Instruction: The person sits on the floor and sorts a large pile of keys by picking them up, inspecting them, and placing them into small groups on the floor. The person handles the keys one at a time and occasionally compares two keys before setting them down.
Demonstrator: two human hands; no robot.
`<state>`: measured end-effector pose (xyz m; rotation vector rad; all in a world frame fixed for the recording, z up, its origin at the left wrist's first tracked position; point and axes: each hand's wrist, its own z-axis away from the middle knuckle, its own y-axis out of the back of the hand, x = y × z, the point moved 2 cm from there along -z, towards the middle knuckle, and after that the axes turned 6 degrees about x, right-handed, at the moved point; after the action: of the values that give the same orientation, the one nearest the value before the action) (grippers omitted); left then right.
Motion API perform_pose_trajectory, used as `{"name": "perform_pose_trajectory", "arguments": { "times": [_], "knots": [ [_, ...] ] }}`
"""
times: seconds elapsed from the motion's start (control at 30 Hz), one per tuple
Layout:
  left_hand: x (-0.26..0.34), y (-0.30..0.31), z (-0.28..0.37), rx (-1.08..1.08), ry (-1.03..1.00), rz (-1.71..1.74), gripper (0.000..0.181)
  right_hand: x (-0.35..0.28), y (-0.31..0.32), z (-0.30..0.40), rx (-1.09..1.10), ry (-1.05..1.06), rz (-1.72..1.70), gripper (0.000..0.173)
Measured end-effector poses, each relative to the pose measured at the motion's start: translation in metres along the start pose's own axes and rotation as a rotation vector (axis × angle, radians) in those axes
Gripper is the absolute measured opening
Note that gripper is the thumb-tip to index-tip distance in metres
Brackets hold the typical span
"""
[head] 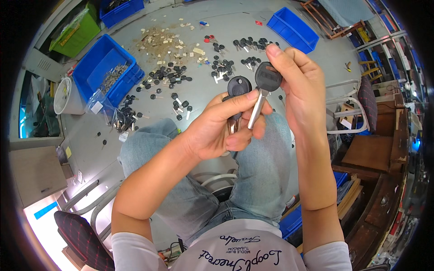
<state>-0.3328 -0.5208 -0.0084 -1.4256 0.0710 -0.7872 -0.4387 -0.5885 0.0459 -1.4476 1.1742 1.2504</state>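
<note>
My left hand [217, 125] holds black-headed keys [239, 86] between thumb and fingers, their metal blades pointing down into the palm. Another black-headed key [268, 77] is in my right hand [300, 81], pinched by its head, its silver blade [257, 110] slanting down beside my left thumb and fingertips. Both hands are raised above my knees. On the grey floor beyond them lie separate groups of black-headed keys, one nearer the middle [222, 64], one farther back [249, 44] and a larger pile [166, 74] to the left. A few key heads there are red [209, 38].
A blue plastic bin [91, 64] at the left holds many metal key pieces, beside a white bucket [66, 96]. Another blue bin [293, 28] stands at the back right. Small scraps and brown dust [162, 44] litter the floor. A metal-framed chair [349, 105] is at the right.
</note>
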Motion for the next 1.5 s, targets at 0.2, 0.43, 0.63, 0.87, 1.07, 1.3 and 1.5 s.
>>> {"name": "perform_pose_trajectory", "arguments": {
  "times": [0.2, 0.43, 0.63, 0.87, 1.07, 1.3, 1.5],
  "knots": [
    [0.000, -0.002, -0.001, 0.026, -0.058, -0.049, 0.032, 0.002, 0.002, -0.001, -0.022, 0.012, -0.017, 0.027],
    [0.003, -0.003, -0.002, 0.189, -0.213, -0.257, 0.028, 0.013, 0.000, 0.016, -0.074, -0.049, -0.149, 0.024],
    [0.005, 0.002, -0.003, 0.094, -0.185, -0.183, 0.074, 0.012, 0.023, 0.005, 0.049, -0.028, -0.529, 0.024],
    [0.007, 0.006, -0.006, 0.049, -0.176, -0.041, 0.060, 0.018, 0.031, 0.018, -0.051, -0.196, -0.525, 0.034],
    [0.026, 0.028, 0.000, 0.204, -0.311, 0.006, 0.040, 0.065, 0.133, 0.014, 0.170, -0.283, -0.610, 0.034],
    [0.042, 0.074, 0.003, 0.385, -0.317, -0.067, 0.037, 0.133, 0.188, 0.021, 0.377, -0.585, -1.052, 0.032],
    [0.055, 0.108, 0.000, 0.572, -0.227, -0.146, 0.038, 0.180, 0.206, 0.002, 0.392, -0.579, -0.964, 0.028]
  ]
}}
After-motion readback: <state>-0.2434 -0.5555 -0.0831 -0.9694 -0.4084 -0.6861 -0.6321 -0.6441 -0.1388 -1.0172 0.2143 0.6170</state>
